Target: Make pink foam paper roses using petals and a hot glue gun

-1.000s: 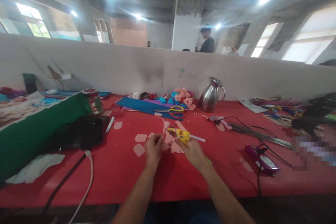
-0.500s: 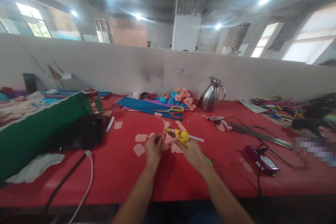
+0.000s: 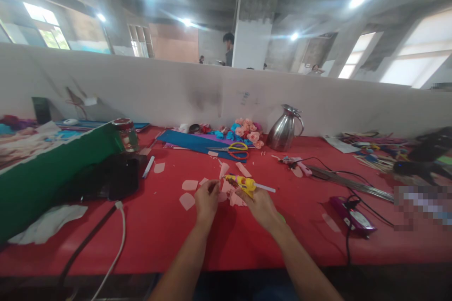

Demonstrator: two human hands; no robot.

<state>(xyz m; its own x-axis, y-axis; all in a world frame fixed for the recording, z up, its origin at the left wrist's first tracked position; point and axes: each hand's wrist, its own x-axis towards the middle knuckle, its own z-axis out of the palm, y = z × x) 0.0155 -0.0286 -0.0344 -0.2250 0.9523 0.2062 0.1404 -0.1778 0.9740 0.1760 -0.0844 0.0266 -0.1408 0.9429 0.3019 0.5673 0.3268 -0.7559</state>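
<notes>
My right hand (image 3: 259, 203) is closed around a yellow glue gun (image 3: 243, 182) with a white glue stick poking out of its back, its nozzle pointing left. My left hand (image 3: 206, 199) pinches a small pink paper piece right beside the nozzle. Both hands hover over the red table (image 3: 158, 225), amid several loose pink paper petals (image 3: 187, 200). Beyond them lie yellow-handled scissors (image 3: 236, 147) and a cluster of finished pink and blue paper flowers (image 3: 247, 130).
A steel jug (image 3: 284, 128) stands at the back by the white partition. A green roll (image 3: 52, 169) and a black bag (image 3: 113, 176) fill the left; a white cable (image 3: 116, 244) runs off the front edge. A purple device (image 3: 353, 216) with cords lies right. People stand beyond the partition.
My hands have barely shifted, the glue gun staying at the pink piece. Behind the partition a person has moved from right of the pillar to left of it.
</notes>
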